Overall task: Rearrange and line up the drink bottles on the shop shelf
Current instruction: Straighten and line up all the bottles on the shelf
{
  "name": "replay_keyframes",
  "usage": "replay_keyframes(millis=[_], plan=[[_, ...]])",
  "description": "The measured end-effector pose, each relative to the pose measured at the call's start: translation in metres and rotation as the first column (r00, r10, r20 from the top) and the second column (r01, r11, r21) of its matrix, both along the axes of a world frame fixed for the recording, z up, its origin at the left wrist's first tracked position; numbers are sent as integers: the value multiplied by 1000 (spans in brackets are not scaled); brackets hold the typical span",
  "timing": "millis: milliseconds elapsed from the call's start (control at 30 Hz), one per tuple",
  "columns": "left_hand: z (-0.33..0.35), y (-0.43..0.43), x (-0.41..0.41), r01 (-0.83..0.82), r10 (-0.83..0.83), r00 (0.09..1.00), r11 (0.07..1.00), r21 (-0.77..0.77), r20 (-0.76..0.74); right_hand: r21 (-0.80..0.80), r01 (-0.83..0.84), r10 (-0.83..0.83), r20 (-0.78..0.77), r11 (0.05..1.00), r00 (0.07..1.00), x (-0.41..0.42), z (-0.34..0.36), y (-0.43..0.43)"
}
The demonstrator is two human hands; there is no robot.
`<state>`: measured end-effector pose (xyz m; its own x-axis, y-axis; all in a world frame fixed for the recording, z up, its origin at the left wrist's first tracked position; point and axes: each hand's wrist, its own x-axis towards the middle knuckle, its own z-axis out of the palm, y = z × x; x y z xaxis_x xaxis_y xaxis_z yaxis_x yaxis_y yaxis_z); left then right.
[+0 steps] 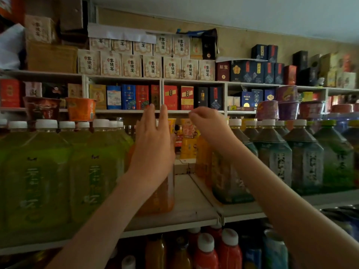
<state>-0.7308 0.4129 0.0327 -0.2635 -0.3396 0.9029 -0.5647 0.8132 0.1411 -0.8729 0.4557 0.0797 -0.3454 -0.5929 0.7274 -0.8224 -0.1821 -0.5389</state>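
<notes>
On the shelf, beside the green bottles, the orange bottle was touched by the flat, released left hand, so lining-up was judged under way and a sideways slide needed; the grip of the curled right hand could not be told; "原浆" was read on a maroon box.

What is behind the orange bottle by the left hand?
Deeper in the gap stand small yellow packs and a low cardboard box. The left hand covers the top of the orange bottle and anything directly behind it.
</notes>
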Motion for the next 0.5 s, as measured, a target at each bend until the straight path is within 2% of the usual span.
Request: replay_keyframes(millis=[67,133,233,367,500], plan=[[4,11,-12,112,-112,994,993,-36,-16,-150,78,-101,-155,986,983,-11,12,24],[6,18,-24,205,-205,979,978,-25,-8,-196,168,-208,-202,966,957,-29,18,40],[4,21,-41,314,-316,949,946,87,16,-55,309,-314,-216,949,925,-58,11,49],[5,21,-61,409,-424,905,862,300,-16,126,220,-213,-71,967,975,-84,-10,47],[5,17,-79,470,-501,863,745,473,-68,146,150,-152,6,978,988,-91,-16,45]])
